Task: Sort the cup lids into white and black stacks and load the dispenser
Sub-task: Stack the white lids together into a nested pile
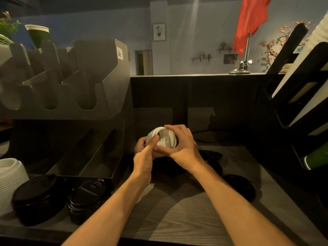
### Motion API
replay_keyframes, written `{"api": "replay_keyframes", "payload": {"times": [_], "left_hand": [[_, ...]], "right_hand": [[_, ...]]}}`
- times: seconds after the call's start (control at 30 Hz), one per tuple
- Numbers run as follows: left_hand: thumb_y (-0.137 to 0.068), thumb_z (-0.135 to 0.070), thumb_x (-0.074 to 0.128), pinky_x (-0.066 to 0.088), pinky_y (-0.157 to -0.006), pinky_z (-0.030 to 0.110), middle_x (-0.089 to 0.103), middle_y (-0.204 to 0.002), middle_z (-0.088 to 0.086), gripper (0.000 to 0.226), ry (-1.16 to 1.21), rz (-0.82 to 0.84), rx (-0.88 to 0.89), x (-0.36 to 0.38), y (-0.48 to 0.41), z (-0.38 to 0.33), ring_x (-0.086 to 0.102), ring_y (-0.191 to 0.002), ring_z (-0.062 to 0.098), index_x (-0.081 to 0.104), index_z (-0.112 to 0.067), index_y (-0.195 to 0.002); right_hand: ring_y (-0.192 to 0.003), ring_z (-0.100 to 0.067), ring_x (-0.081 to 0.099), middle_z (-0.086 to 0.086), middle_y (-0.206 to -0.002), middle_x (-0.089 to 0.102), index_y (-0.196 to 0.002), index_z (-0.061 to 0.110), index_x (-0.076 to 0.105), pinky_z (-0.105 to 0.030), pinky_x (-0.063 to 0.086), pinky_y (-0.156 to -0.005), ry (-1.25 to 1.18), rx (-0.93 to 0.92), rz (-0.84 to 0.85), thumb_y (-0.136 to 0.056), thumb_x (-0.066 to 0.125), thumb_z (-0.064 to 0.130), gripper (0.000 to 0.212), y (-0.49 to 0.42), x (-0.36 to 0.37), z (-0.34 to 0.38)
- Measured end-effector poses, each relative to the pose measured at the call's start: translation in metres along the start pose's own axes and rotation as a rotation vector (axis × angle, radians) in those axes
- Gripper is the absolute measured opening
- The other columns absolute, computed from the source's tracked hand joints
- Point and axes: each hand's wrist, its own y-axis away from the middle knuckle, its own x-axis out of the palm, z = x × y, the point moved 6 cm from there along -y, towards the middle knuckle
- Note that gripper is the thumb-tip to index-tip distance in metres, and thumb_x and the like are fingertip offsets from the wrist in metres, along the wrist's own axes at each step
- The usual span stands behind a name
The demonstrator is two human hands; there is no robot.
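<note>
White lids (166, 139), tilted and clasped by the curled fingers of left hand (143, 160) and right hand (184, 148) above scattered black lids (239, 186) beside the dispenser (79, 77), could slip and remix if either grip loosens.

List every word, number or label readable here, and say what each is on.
"40", handwritten and turned sideways: white sticker on the grey dispenser, upper right side.
Raised marks on the black lid stack, lower left: too blurred to read.
Framed picture on the far wall: no text legible.
</note>
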Motion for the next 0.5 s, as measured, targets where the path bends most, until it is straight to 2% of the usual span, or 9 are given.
{"api": "replay_keyframes", "payload": {"times": [0.07,0.13,0.2,0.3,0.4,0.5], "left_hand": [[-0.085,-0.049,0.074,0.058,-0.081,0.036,0.071,-0.102,0.009,0.051,-0.034,-0.024,0.001,-0.0027,-0.0002,0.0011,0.07,-0.095,0.024,0.065,-0.014,-0.121],[-0.085,-0.054,0.071,0.059,-0.087,0.038,0.071,-0.115,0.011,0.055,-0.037,-0.066,-0.022,-0.0056,-0.0009,0.0037,0.069,-0.106,0.026,0.066,-0.017,-0.125],[-0.091,-0.05,0.07,0.058,-0.093,0.04,0.071,-0.118,0.011,0.053,-0.001,-0.102,-0.042,-0.0075,-0.001,0.0046,0.068,-0.11,0.027,0.064,-0.017,-0.131],[-0.096,-0.038,0.064,0.058,-0.088,0.034,0.071,-0.116,0.012,0.044,0.043,-0.091,-0.026,-0.0054,0.0013,0.0005,0.068,-0.109,0.026,0.063,-0.011,-0.131],[-0.099,-0.036,0.06,0.058,-0.08,0.033,0.072,-0.111,0.013,0.038,0.065,-0.055,-0.006,-0.0029,0.0039,-0.0013,0.071,-0.103,0.027,0.066,-0.01,-0.126],[-0.095,-0.048,0.064,0.058,-0.091,0.042,0.072,-0.115,0.012,0.045,0.042,-0.009,-0.003,0.0008,0.0049,-0.0011,0.07,-0.108,0.028,0.065,-0.017,-0.128]], "right_hand": [[-0.119,-0.002,0.042,0.014,-0.128,0.046,-0.14,0.037,0.053,-0.017,0.04,-0.095,-0.025,-0.004,0.04,-0.071,0.08,0.06,0.077,0.0008,0.0015,0.0015],[-0.122,-0.004,0.043,0.012,-0.131,0.047,-0.138,0.038,0.055,-0.024,0.043,-0.101,-0.139,0.026,0.08,-0.079,0.069,0.062,0.065,0.0015,0.0026,0.0025],[-0.125,-0.008,0.048,0.012,-0.132,0.05,-0.138,0.037,0.054,-0.028,0.045,-0.104,-0.328,0.098,0.095,-0.09,0.059,0.055,0.052,0.0018,0.003,0.0011],[-0.116,-0.006,0.059,0.016,-0.123,0.06,-0.144,0.038,0.046,-0.023,0.05,-0.096,-0.509,0.213,0.165,-0.097,0.056,0.048,0.049,0.0049,0.0076,-0.0019],[-0.105,-0.011,0.069,0.006,-0.114,0.071,-0.13,0.035,0.06,-0.031,0.058,-0.089,-0.553,0.241,0.154,-0.096,0.062,0.045,0.036,0.005,0.0068,-0.0041],[-0.098,-0.011,0.072,0.002,-0.107,0.074,-0.123,0.034,0.063,-0.031,0.061,-0.083,-0.598,0.242,0.08,-0.095,0.066,0.037,0.028,0.004,0.0033,-0.0032]]}}
